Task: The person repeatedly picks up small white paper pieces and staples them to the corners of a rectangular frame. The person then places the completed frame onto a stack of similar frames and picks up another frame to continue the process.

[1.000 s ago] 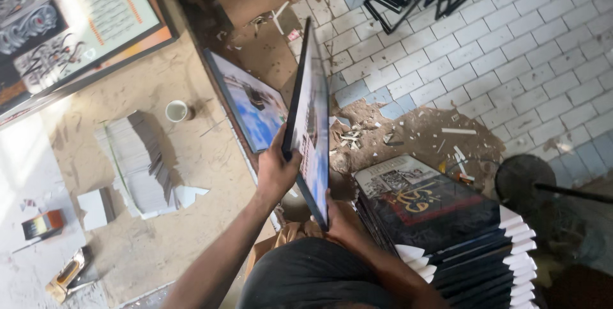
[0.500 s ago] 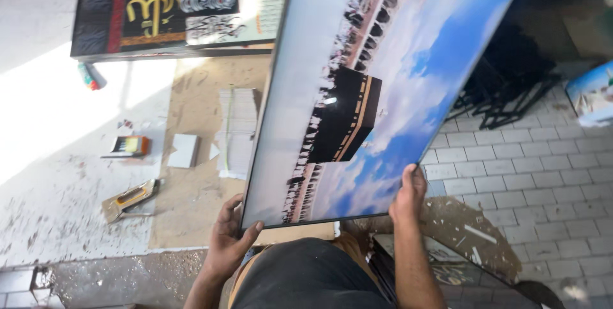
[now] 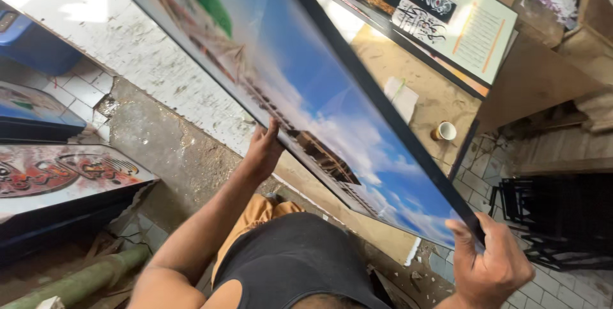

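Observation:
I hold a large black-framed picture (image 3: 306, 85) showing blue sky, clouds and buildings, tilted across the view from upper left to lower right. My left hand (image 3: 263, 149) grips its lower long edge near the middle. My right hand (image 3: 490, 264) grips the frame's lower right corner, fingers wrapped over the black rim. My dark shirt and an orange trouser leg show below the picture.
Another framed calligraphy panel (image 3: 440, 9) lies on the brown worktable (image 3: 434, 98) beside a small cup (image 3: 445, 131). Framed pictures (image 3: 57, 172) are stacked at the left on rough floor. Black frames (image 3: 555, 219) stand at the right on tiles. A blue tub (image 3: 32, 44) sits upper left.
The view has swung round and the picture has turned from upright in front of me to a slanted, nearly flat hold. Both hands have kept their grip on its edges.

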